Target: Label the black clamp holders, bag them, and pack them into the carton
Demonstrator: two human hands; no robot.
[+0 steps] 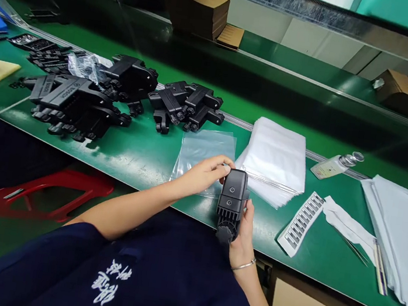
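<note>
A person in a dark navy shirt (pixel 171 275) is holding a black device (pixel 232 195) above the near edge of a green desk (pixel 143 152). The right hand (pixel 244 234) is supporting the device along its right side, its fingers grasping the lower body, while a bracelet (pixel 244 265) is circling the wrist. The left hand (pixel 211 171) is touching the device's upper left corner, its fingers bending there; whether they are gripping it firmly, one cannot tell.

Just beyond the left forearm, transparent bags (pixel 208 143) are lying flat, partly covered by the left hand and arm. A stack of white sleeves (pixel 278 153) is resting just to their right. Farther right, a bottle (pixel 327 168) is standing near the desk's back rail, and a sheet of labels (pixel 300 225) is lying near tweezers (pixel 356 250) and a large pile of white sheets (pixel 401 236).

To the left, black housings (pixel 82 100) are crowding the desk in a heap, with a smaller group of black parts (pixel 186 102) sitting between them and the sleeves. A red stool (pixel 49 197) is standing below the desk's edge.
</note>
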